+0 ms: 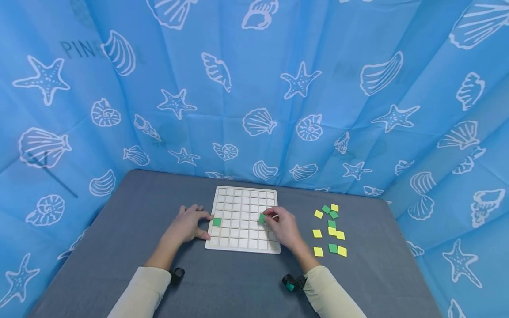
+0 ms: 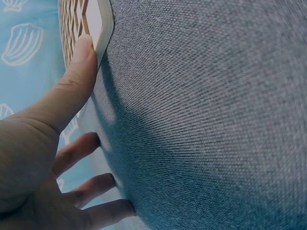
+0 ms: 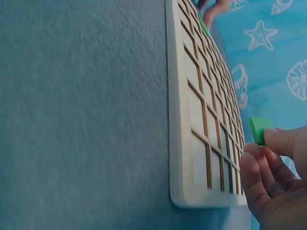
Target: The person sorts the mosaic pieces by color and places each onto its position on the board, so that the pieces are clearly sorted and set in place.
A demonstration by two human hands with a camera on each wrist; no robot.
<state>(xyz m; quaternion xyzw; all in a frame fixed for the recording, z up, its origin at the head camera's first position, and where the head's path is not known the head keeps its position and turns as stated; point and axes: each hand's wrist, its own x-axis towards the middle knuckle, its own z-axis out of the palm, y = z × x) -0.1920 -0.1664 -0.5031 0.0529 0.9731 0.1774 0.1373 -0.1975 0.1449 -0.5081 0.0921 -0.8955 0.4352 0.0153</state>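
We see a pale square-gridded board (image 1: 234, 223) lying flat on the bench (image 1: 246, 282), the left hand (image 1: 188, 224) touching its rim between 8 and 9 o'clock. One green tile (image 1: 216, 222) sits in a cell at 9 o'clock. The right hand (image 1: 283, 225) pinches a second green square (image 3: 259, 124) just above the grid's 3 o'clock side. Farther toward 3 o'clock, we find scattered green pieces (image 1: 332, 248) and yellow pieces (image 1: 318, 251), some touching.

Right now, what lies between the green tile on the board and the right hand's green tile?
In the head view, only bare white squares of the board lie between the set tile and the held tile.
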